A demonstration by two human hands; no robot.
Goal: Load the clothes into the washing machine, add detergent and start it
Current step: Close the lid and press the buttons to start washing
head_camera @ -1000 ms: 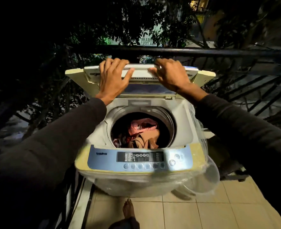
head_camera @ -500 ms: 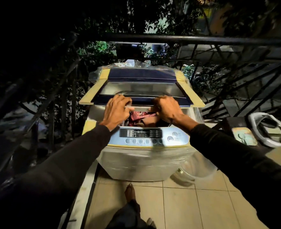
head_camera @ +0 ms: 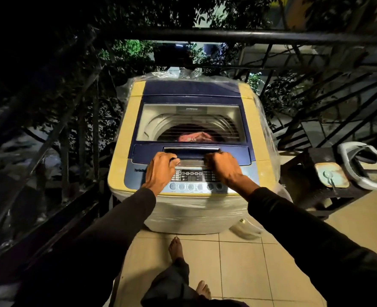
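Plastic-wrapped, yellowed washer (head_camera: 125,138) on beige tiles; its blue lid (head_camera: 192,90) lies flat, pink clothes (head_camera: 194,136) visible through the glass. Left hand (head_camera: 161,169) and right hand (head_camera: 223,166), apart, curl fingers over the lid's front handle (head_camera: 191,150).

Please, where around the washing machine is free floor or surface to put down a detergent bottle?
Bare beige floor tiles lie between the plastic-wrapped yellow-and-blue washing machine, the bare feet and the dark side bench. The closed blue lid is bare behind its window. The control panel is crowded by both hands.
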